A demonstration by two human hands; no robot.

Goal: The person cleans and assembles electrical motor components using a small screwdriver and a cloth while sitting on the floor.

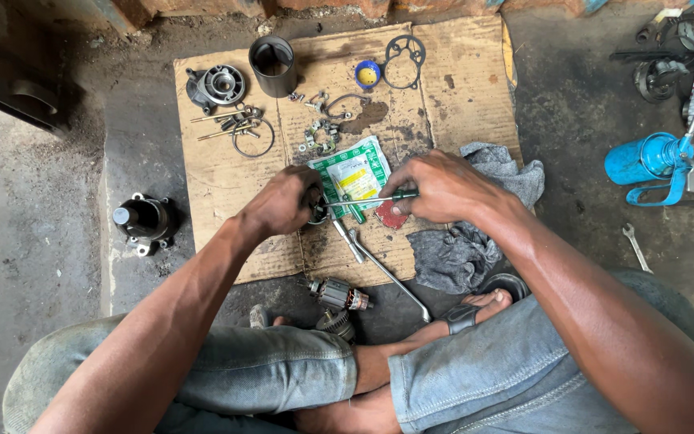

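Note:
My left hand (283, 199) is closed around a small dark metal part (316, 211) over a sheet of cardboard (218, 173). In my right hand (441, 186) is a screwdriver (367, 198) with a dark green handle, its shaft pointing left into the part. Under both hands lies a green and white plastic packet (355, 170). A red piece (391, 217) shows just below my right hand.
On the cardboard lie a black cylinder housing (273, 66), a round end cover (218, 84), long bolts, a gasket (405, 60), a blue cap (368, 75), wrenches (387, 273). A grey rag (463, 241), armature (339, 295), motor part (144, 221), blue canister (648, 161).

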